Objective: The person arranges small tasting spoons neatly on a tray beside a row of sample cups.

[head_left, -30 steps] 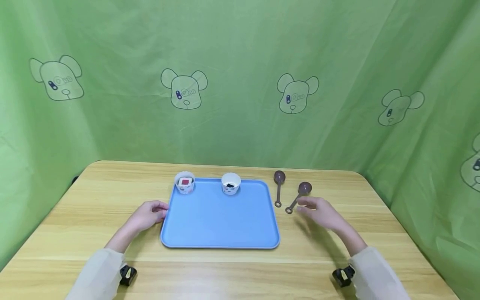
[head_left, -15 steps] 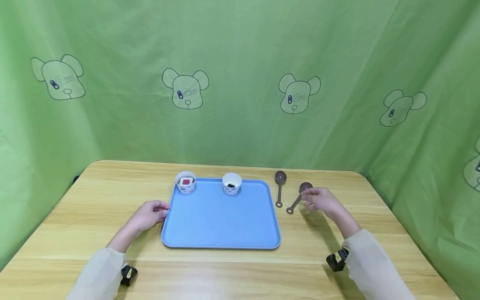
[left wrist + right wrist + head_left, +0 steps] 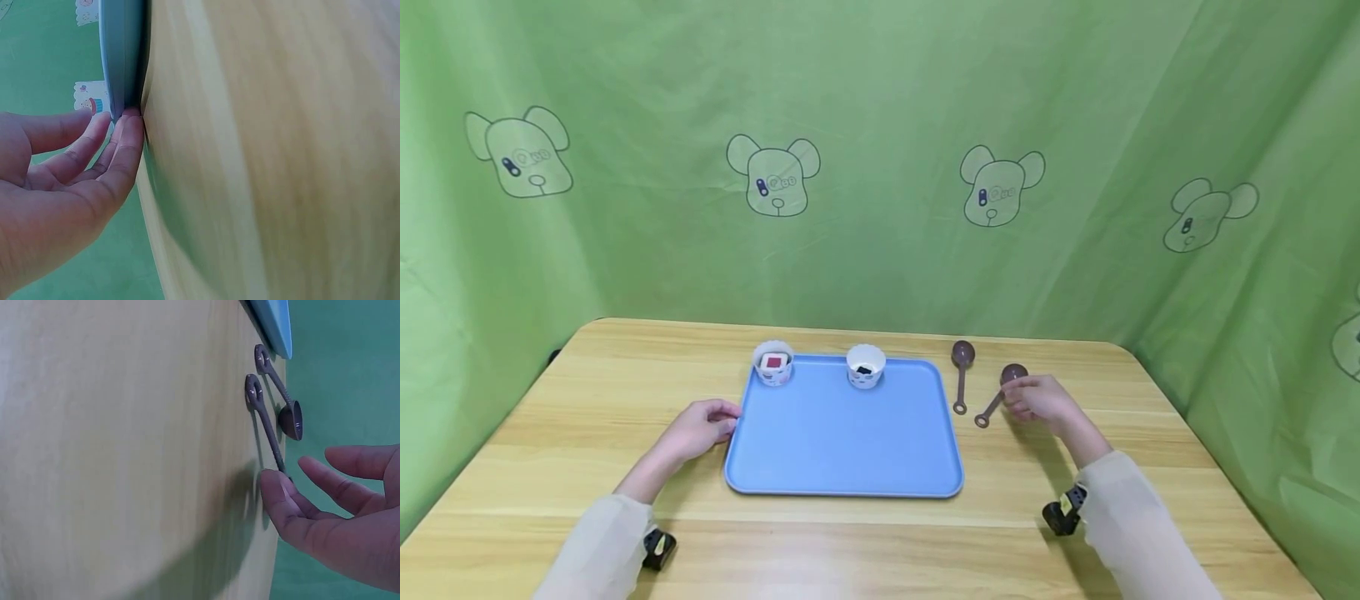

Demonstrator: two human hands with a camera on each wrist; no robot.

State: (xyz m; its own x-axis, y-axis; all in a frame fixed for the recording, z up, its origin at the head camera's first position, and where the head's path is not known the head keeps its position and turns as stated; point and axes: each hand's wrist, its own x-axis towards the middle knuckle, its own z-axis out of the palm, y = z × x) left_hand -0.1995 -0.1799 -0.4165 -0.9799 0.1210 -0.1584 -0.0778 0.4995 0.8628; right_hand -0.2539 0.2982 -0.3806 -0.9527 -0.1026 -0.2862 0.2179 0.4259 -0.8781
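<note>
Head view: pale left sleeve (image 3: 591, 546), small black device (image 3: 659, 548) at its wrist. Left hand (image 3: 694, 429) rests on the bench side, fingertips touching the left edge of a blue tray (image 3: 842, 442); left wrist view shows its digits spread, not clamped. Tray lies between the hands. Beyond the left hand, at the tray's far left corner, a white patterned cup (image 3: 774, 378) holding a white block with a red square (image 3: 774, 361). Farther from that hand, toward the right one, a second cup (image 3: 866, 380), something dark-marked inside. Next, just left of the right hand, one brown spoon (image 3: 961, 387), bowl pointing away. Beside it, the slanted spoon (image 3: 992, 407), handle meeting the fingertips of the right hand (image 3: 1036, 400); thumb near handle, whether pinched cannot be told. Hands well apart. Wooden bench (image 3: 850, 550) nearer than both.
</note>
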